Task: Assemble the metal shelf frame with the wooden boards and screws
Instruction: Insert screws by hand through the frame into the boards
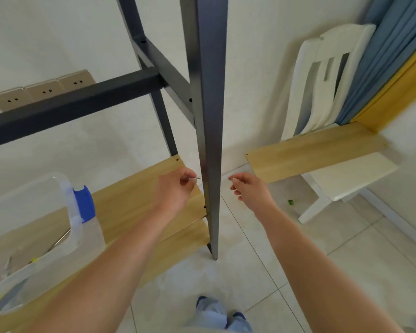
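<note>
Silvery screw (194, 178) sits pinched in the left hand (175, 188), its tip just beside the dark metal post (208, 131). Across the post, the right hand (246, 188) pinches something small, too blurred to name. Wooden boards (139, 195) lie behind.

A room in a home, with flat-pack furniture going up on the floor.

Pale glossy floor tiles (310, 280) are running up to plain cream walls, where a row of gold-coloured wall sockets (43, 90) is sitting low down. A white wooden chair (332, 121) is standing in the corner beside blue curtains (392, 51) that are hanging to the floor. A dark metal shelf frame (209, 116) is standing on the tiles with light wooden boards (139, 200) lying around it, and a clear plastic storage box (41, 239) is resting on one board.
</note>
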